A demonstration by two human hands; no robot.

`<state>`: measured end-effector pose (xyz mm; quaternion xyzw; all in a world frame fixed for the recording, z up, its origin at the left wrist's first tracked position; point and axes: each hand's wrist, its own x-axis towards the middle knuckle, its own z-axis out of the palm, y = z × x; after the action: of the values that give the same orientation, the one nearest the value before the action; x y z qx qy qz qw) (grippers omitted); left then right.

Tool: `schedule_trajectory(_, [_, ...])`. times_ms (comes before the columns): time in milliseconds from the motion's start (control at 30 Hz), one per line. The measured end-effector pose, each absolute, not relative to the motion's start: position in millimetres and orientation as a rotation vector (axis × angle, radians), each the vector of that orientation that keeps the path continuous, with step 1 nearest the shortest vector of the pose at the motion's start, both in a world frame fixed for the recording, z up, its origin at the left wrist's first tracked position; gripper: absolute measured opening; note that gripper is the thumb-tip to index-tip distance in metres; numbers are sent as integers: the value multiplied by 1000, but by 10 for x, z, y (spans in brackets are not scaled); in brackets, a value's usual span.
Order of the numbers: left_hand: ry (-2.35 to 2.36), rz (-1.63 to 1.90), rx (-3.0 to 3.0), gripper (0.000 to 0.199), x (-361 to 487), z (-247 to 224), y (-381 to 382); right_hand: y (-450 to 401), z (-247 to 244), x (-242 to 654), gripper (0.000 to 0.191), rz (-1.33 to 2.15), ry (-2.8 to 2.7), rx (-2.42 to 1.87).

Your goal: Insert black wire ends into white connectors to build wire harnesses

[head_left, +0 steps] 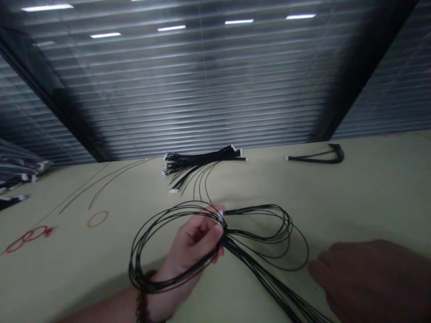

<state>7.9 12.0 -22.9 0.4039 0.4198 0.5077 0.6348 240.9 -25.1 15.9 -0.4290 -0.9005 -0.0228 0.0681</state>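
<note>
My left hand [195,237] is shut on a looped bundle of thin black wires [256,207], pinching it near a white connector at the top of my fist. Large loops hang out to both sides of the hand, and loose strands run toward the lower right. A dark bracelet circles my left wrist. My right hand [370,280], blurred and palm down, lies at the lower right with nothing in it. Its fingertips are close to the outer wire loop. Its fingers are hard to separate in the blur.
A bunch of black wire harnesses with white connectors [202,161] lies at the far table edge, and a folded harness [323,157] lies to its right. A yellow rubber band [97,211] and red bands [30,235] sit on the pale green tabletop [370,193]. Slatted blinds stand behind.
</note>
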Motion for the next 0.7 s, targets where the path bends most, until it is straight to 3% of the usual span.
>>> schedule_trajectory(100, [893, 1143, 915, 31, 72, -217, 105, -140, 183, 2222, 14, 308, -2872, -1346])
schedule_trajectory(233, [813, 1062, 954, 31, 55, -201, 62, 30, 219, 1967, 28, 599, -2499, -1208])
schedule_trajectory(700, [756, 953, 1112, 29, 8, -228, 42, -15, 110, 1864, 17, 649, -2297, -1240])
